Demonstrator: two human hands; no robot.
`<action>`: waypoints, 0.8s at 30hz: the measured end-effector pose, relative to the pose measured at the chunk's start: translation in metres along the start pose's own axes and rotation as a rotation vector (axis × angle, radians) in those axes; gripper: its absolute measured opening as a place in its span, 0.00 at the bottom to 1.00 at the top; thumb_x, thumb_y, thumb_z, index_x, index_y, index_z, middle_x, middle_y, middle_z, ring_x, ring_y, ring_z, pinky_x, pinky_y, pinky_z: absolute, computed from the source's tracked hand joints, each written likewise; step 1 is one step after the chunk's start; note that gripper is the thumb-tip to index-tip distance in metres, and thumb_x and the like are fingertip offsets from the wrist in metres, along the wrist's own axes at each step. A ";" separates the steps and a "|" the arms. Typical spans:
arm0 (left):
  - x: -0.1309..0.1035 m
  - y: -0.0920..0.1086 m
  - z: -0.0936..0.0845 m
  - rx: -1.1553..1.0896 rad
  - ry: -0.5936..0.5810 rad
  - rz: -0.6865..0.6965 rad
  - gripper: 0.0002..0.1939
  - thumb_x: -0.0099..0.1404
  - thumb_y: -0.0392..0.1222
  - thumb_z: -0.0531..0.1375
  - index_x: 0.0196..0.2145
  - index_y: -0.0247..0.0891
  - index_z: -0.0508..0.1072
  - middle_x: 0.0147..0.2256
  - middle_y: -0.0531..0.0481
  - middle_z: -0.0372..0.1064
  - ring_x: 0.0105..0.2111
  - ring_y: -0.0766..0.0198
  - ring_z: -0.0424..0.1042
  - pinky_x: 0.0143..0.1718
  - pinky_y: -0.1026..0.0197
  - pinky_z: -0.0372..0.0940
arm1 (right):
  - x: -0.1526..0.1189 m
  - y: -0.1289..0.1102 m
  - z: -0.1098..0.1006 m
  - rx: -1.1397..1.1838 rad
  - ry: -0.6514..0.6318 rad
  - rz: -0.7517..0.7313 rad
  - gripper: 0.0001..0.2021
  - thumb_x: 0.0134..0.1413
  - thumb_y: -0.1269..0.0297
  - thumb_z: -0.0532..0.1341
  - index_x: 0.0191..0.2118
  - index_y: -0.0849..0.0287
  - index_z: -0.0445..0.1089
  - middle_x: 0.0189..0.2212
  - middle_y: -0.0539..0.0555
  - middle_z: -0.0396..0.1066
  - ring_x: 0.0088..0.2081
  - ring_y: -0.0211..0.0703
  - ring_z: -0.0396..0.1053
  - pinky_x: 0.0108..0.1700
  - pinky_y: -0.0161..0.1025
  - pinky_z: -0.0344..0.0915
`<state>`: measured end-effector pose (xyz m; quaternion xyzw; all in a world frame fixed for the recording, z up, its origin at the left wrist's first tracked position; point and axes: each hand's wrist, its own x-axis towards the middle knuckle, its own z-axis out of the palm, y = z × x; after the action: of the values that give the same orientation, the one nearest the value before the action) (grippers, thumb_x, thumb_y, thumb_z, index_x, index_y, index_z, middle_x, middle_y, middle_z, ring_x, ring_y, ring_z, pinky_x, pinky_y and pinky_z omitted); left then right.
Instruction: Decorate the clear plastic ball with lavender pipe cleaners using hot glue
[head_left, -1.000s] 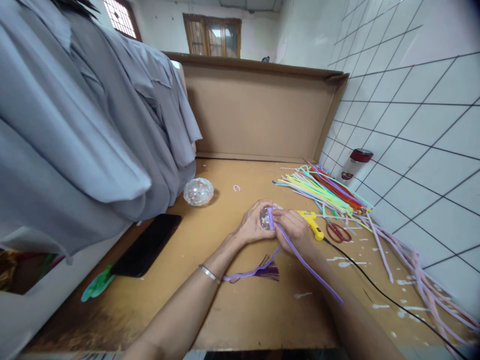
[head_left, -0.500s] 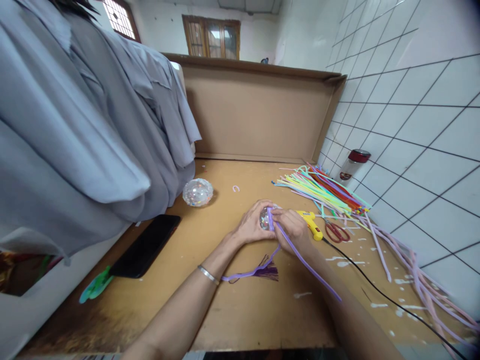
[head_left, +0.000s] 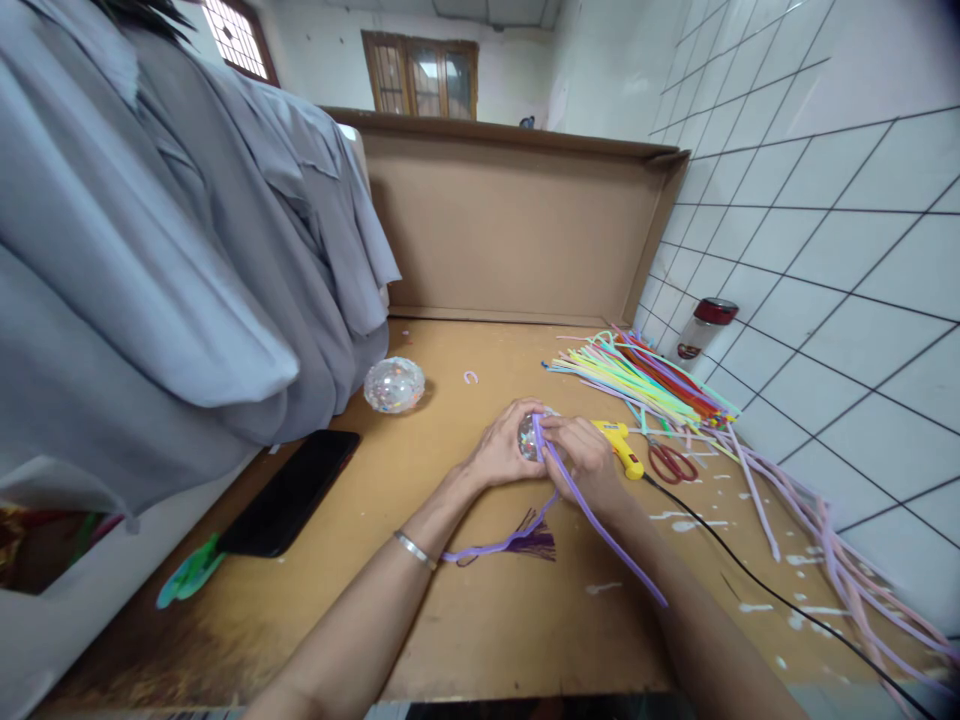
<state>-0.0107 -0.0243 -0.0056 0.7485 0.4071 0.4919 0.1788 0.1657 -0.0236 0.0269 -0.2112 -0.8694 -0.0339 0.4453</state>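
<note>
My left hand [head_left: 504, 446] is wrapped round a small clear ball [head_left: 528, 437] with coloured bits inside. A purple pipe cleaner [head_left: 604, 532] lies against the ball's right side, and its long free end trails down over my right forearm. The fingers of my right hand [head_left: 581, 452] press the pipe cleaner at the ball. Below the hands, a dark purple tassel [head_left: 534, 542] on a purple stem rests on the table. A faceted clear bowl-like piece [head_left: 394, 385] stands to the left, near a small pink curved piece [head_left: 471, 377].
Right of my hands are a yellow glue gun [head_left: 621, 448] with a black cord, red scissors [head_left: 673, 463], a pile of coloured pipe cleaners [head_left: 637, 375] and a red-lidded jar [head_left: 705, 328]. A black phone [head_left: 292, 493] lies left. Cardboard [head_left: 510, 225] stands behind; grey cloth [head_left: 225, 250] hangs left.
The free end of the purple pipe cleaner has swung slightly left and down. Both hands keep nearly the same place at the ball.
</note>
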 end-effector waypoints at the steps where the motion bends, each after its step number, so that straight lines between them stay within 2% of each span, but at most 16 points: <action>1: 0.000 0.000 0.000 0.011 0.002 0.009 0.38 0.47 0.42 0.70 0.54 0.45 0.62 0.55 0.44 0.65 0.55 0.51 0.68 0.58 0.50 0.63 | 0.000 0.000 0.000 0.002 -0.002 -0.001 0.08 0.57 0.72 0.57 0.42 0.57 0.69 0.43 0.59 0.76 0.43 0.49 0.73 0.44 0.46 0.69; 6: 0.000 -0.001 -0.001 0.182 0.038 0.050 0.36 0.48 0.46 0.70 0.53 0.43 0.64 0.59 0.40 0.62 0.60 0.47 0.62 0.61 0.46 0.58 | 0.000 0.000 0.000 0.000 0.006 0.011 0.08 0.58 0.72 0.57 0.42 0.57 0.69 0.43 0.59 0.76 0.43 0.48 0.73 0.45 0.46 0.69; 10: 0.000 0.001 -0.001 0.307 0.091 0.102 0.34 0.48 0.50 0.70 0.52 0.41 0.67 0.57 0.39 0.64 0.59 0.46 0.63 0.60 0.44 0.56 | 0.001 -0.001 -0.001 -0.003 0.004 0.017 0.08 0.58 0.72 0.57 0.41 0.56 0.69 0.43 0.58 0.76 0.44 0.48 0.73 0.46 0.46 0.69; 16: 0.002 0.007 -0.001 0.252 0.095 0.165 0.29 0.51 0.48 0.67 0.50 0.41 0.67 0.49 0.44 0.71 0.53 0.51 0.69 0.56 0.49 0.60 | 0.001 -0.001 0.000 0.010 0.012 0.022 0.08 0.58 0.73 0.57 0.41 0.57 0.70 0.43 0.58 0.76 0.43 0.48 0.73 0.45 0.46 0.70; 21: 0.000 0.008 0.001 0.206 0.116 0.102 0.32 0.49 0.47 0.68 0.51 0.42 0.65 0.49 0.45 0.70 0.50 0.52 0.71 0.54 0.49 0.63 | 0.001 -0.001 0.000 0.009 0.020 0.026 0.07 0.59 0.72 0.57 0.41 0.56 0.70 0.42 0.58 0.77 0.43 0.48 0.73 0.45 0.46 0.70; 24: -0.002 0.006 0.003 0.178 0.106 0.113 0.35 0.49 0.48 0.69 0.53 0.42 0.63 0.51 0.43 0.68 0.52 0.51 0.69 0.56 0.48 0.63 | 0.001 0.000 0.000 0.016 0.036 0.045 0.06 0.59 0.70 0.57 0.41 0.56 0.70 0.41 0.57 0.77 0.42 0.48 0.73 0.44 0.46 0.70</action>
<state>-0.0054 -0.0288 -0.0039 0.7561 0.4153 0.5020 0.0617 0.1646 -0.0236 0.0276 -0.2264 -0.8567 -0.0208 0.4630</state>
